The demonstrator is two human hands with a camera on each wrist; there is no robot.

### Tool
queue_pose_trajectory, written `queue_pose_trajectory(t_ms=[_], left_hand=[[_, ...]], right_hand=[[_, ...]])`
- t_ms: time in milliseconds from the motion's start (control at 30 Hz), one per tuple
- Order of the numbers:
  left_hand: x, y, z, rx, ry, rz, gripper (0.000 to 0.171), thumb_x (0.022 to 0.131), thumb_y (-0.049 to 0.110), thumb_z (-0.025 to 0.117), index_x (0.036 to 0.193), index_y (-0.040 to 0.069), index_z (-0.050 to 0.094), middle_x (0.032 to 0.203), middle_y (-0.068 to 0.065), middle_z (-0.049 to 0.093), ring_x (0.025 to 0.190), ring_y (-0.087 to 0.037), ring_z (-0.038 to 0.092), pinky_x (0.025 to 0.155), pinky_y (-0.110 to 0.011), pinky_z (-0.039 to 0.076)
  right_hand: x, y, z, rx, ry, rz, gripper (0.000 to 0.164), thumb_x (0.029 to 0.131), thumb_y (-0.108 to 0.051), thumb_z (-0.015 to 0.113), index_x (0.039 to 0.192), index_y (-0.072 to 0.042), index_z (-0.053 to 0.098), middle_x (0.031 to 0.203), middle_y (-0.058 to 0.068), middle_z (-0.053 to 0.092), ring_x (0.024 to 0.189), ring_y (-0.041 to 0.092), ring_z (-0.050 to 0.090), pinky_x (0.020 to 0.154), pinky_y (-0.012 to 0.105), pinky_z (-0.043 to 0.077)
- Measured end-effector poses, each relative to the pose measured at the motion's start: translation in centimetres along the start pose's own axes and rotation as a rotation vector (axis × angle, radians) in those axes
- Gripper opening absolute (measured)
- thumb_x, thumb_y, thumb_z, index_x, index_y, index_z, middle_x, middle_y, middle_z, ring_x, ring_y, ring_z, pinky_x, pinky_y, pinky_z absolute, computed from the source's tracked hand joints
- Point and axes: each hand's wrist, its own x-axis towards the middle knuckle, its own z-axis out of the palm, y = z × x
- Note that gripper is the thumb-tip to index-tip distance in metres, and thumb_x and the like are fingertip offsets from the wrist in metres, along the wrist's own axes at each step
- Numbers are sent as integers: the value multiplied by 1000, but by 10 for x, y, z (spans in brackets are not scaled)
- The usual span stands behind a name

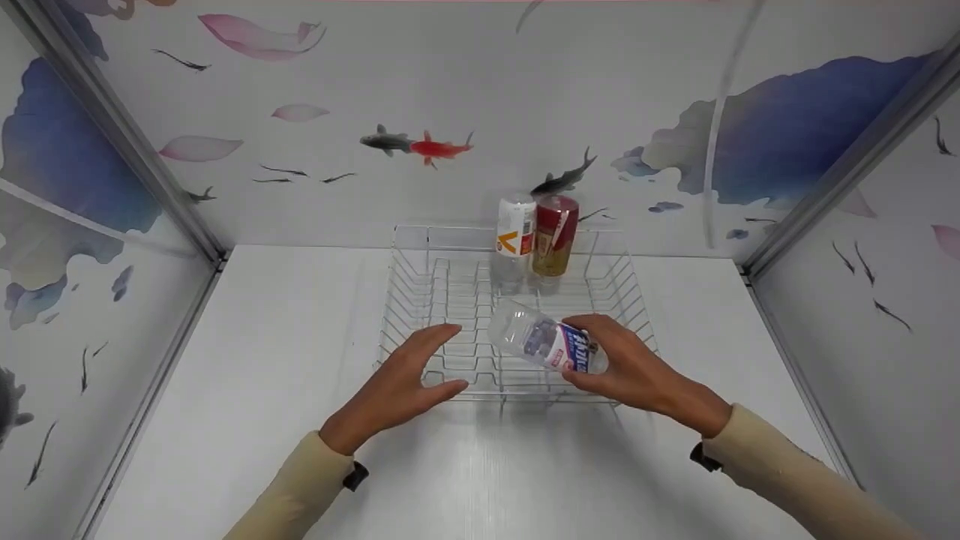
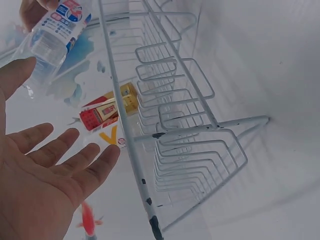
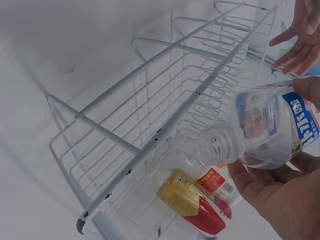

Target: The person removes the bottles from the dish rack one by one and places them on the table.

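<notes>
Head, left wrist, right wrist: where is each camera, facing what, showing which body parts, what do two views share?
Head: worn there, facing forward and down at rack; left hand, right hand, sleeves show.
Left wrist: worn there, facing rack; both hands show.
Right wrist: worn there, facing held bottle, rack; both hands show.
Wrist views share rack, held bottle.

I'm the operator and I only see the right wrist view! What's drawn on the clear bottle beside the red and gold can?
Observer: The head view shows an orange V-shaped mark on that clear bottle.
Operator: Cool! My view cuts off the left hand. Is it holding anything?
Observer: No. The head view shows all of it, empty, left of the blue-labelled bottle.
Operator: Anything red on the back wall?
Observer: Yes, a red fish in the head view.
</notes>
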Motion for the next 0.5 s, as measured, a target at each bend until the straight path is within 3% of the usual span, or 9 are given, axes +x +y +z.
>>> queue_pose_trajectory(t_ms=[167, 500], left_hand=[[5, 3, 2, -11, -16, -1, 78, 101, 38, 82, 165, 9, 49, 167, -9, 51, 157, -32, 45, 127, -56, 41], [16, 10, 6, -34, -34, 12, 80, 102, 39, 82, 167, 10, 46, 169, -8, 49, 158, -29, 44, 128, -54, 41]], right_hand=[[0, -1, 0, -21, -10, -21, 76, 95, -34, 90, 158, -11, 54, 153, 7, 60, 125, 22, 60, 101, 46, 63], [0, -3, 3, -60, -34, -56, 74, 95, -31, 90, 157, -12, 54, 152, 4, 58, 125, 18, 59, 101, 39, 63]])
